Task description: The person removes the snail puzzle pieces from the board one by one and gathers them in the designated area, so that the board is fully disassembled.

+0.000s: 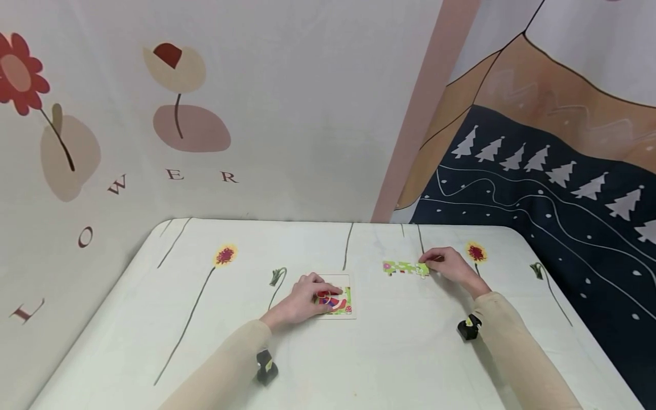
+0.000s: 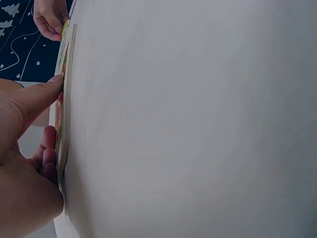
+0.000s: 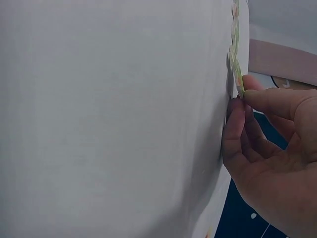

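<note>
Backdrop cloth (image 1: 307, 108), pale, printed with flowers and letters, hung behind and at the left; at the right, a dark blue panel (image 1: 574, 239) decorated with pale trees. Table (image 1: 400, 364), covered in white cloth printed with long-stemmed flowers. Two sleeves, beige: the left (image 1: 225, 364) and the right (image 1: 517, 347) extended over the near part of the table.

Left hand (image 1: 304, 299), loosely spread, laid over the left side of a puzzle board; nothing is seen to be clasped. Right hand (image 1: 453, 266), well apart from it, with thumb and fingertips closed in a pinch on the end of a puzzle strip.

Puzzle board (image 1: 338, 280), thin and pale-rimmed, placed flat near the middle of the table. Its lower part is filled by a red, blue and green picture (image 1: 338, 303); a bare band is shown along the top, while the left side is hidden by the hand.

Puzzle strip (image 1: 402, 266), green, made up of joined pieces, located beyond and to the right of the board. Work judged well advanced: most of the picture appears assembled, with the strip not yet set in the board.
</note>
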`<state>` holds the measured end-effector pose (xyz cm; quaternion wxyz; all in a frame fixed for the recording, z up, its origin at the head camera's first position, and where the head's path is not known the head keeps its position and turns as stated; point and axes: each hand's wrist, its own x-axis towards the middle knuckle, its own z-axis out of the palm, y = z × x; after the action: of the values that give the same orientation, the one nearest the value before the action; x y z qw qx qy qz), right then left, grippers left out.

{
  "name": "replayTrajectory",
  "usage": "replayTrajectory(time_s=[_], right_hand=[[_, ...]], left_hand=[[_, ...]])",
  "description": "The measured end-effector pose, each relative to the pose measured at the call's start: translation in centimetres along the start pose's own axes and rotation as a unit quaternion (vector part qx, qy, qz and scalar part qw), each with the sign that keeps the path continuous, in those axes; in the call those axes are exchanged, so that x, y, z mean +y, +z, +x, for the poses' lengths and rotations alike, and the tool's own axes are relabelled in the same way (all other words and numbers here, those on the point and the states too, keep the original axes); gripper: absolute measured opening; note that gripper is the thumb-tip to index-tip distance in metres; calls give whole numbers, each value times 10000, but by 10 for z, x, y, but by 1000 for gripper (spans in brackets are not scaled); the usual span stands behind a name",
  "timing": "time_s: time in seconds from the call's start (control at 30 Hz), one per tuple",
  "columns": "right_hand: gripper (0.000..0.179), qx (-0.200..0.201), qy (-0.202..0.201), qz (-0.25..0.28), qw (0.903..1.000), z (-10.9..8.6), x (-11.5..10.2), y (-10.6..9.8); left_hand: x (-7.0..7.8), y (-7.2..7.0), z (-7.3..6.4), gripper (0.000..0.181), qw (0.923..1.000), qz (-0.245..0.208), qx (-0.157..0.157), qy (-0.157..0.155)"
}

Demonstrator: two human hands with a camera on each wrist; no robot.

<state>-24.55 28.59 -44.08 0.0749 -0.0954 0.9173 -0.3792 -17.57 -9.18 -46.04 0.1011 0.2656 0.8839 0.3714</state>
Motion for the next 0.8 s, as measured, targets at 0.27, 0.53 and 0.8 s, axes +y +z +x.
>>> replayTrajectory(time_s=[0.27,0.53,0.8], right_hand=[[14,-46,-40,-128,9999,2,1,1],[17,-52,210,-196,9996,0,-1,-1],[19,-27,228,-127,9997,-7,-8,-3]], left_hand=[[0,0,0,36,10000,20,-10,-33],[2,-1,0,36,10000,52,-48,-46],[4,-1,1,37,9998,169,-58,-18]])
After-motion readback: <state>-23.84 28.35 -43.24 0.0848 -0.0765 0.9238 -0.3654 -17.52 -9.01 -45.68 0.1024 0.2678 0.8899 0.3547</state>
